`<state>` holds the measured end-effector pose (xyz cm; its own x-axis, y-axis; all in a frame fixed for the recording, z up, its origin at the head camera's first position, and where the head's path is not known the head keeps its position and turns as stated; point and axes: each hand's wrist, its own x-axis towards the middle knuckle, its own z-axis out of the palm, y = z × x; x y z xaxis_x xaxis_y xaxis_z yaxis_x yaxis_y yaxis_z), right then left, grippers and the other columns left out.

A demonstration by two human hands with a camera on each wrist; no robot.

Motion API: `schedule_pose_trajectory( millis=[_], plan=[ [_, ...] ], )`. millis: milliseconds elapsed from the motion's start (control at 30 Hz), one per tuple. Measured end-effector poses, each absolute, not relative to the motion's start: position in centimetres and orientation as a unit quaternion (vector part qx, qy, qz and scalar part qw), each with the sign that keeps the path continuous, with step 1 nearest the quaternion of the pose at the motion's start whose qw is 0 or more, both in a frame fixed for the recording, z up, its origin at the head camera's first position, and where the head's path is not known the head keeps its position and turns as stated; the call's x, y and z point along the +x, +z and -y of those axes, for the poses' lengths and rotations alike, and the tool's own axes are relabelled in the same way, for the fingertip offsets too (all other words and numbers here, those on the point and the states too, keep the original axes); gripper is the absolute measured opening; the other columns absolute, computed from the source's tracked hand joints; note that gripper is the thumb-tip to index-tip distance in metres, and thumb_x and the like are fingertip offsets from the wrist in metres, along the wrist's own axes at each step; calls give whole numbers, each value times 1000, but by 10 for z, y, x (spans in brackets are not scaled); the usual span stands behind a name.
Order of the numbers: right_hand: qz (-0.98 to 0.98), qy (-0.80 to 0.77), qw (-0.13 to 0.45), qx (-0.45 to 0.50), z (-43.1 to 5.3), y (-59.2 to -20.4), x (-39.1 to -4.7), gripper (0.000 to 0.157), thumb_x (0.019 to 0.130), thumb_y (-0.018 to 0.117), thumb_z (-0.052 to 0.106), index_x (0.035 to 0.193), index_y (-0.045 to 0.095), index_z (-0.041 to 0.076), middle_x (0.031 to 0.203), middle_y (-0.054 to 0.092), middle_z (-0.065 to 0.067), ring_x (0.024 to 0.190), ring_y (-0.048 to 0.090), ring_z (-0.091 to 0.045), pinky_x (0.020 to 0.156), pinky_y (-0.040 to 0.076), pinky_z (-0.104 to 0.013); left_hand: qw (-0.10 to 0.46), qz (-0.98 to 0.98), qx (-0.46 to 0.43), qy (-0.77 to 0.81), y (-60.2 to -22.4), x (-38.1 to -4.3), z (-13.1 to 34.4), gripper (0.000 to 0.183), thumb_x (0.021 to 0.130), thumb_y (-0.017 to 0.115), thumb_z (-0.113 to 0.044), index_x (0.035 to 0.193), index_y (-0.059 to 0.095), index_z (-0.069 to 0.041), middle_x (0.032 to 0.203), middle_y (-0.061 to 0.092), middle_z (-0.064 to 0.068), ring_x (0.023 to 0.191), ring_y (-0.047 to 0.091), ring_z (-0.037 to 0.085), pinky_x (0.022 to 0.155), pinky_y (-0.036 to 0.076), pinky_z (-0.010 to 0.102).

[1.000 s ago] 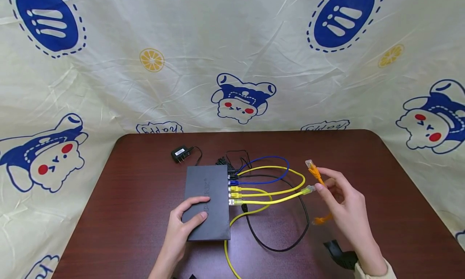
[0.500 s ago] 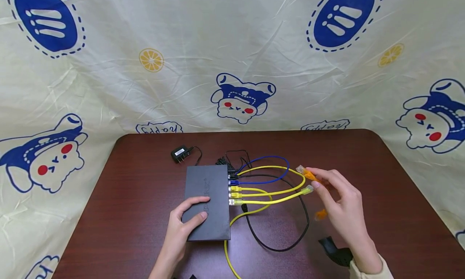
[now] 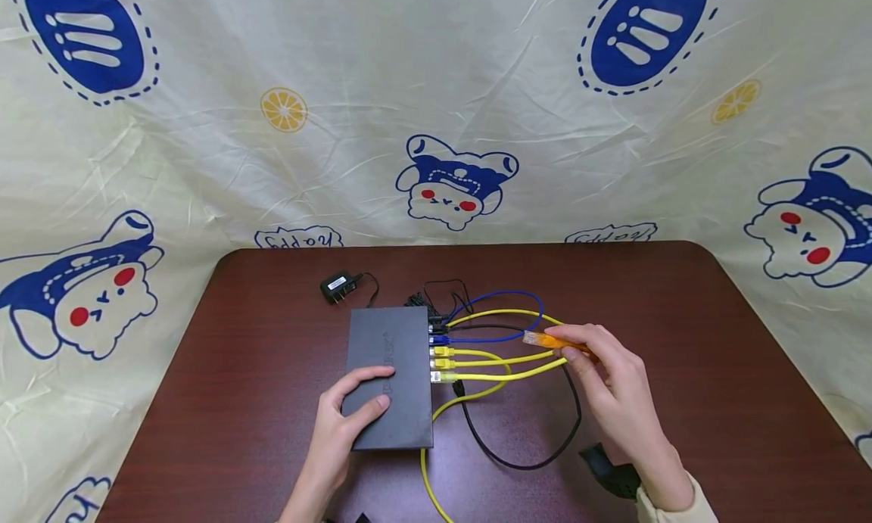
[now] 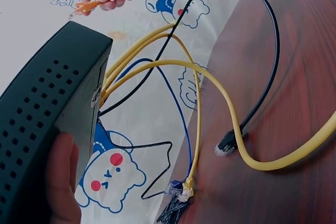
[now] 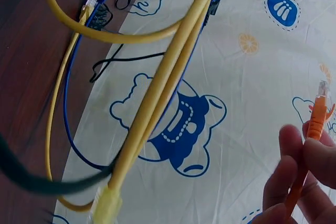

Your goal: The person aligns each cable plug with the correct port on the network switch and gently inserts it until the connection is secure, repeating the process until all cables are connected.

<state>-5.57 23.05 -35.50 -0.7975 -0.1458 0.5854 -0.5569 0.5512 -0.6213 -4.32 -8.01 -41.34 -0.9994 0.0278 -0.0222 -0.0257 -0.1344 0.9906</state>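
Note:
My left hand [image 3: 334, 421] grips the near left side of a dark grey network switch [image 3: 398, 341], thumb and index finger on its top. In the left wrist view the vented casing [image 4: 37, 103] looks raised and tilted. Between the thumb and fingers of my right hand [image 3: 620, 387] is an orange Ethernet cable [image 3: 545, 340], its clear plug pointing left toward the ports. Yellow Ethernet cables [image 3: 507, 375], a blue cable [image 3: 500, 292] and a black cable [image 3: 579, 413] run out from the switch's right side. The orange plug [image 5: 322, 90] shows apart from the switch in the right wrist view.
A black power adapter [image 3: 338, 286] lies at the back of the brown table [image 3: 272, 303], its thin cord bundled behind the switch. A loose black plug [image 4: 227, 142] rests on the table. A patterned cloth [image 3: 463, 69] hangs behind the far edge.
My right hand has moved left with the orange cable, whose plug has swung from pointing up to pointing at the switch. My left hand and the switch stay in place.

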Motion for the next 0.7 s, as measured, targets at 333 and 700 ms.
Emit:
schedule_pose_trajectory(
  millis=[333, 700],
  plan=[
    [845, 385, 254, 271, -213, -369, -60, 40, 76, 67, -15, 108, 69, 10, 91, 65, 6, 71, 46, -3, 64, 36, -18, 18, -652, 3, 758, -410, -43, 79, 29, 81, 69, 0, 110, 69, -2, 117, 61, 11, 104, 54, 24, 78, 49, 30],
    [856, 357, 224, 301, -197, -377, -58, 15, 99, 53, 19, 104, 66, 13, 96, 60, 4, 78, 51, -6, 68, 39, -16, 12, -658, 6, 753, -409, -44, 78, 29, 81, 69, 0, 110, 69, -4, 117, 62, 9, 107, 52, 25, 82, 46, 30]
  ],
)
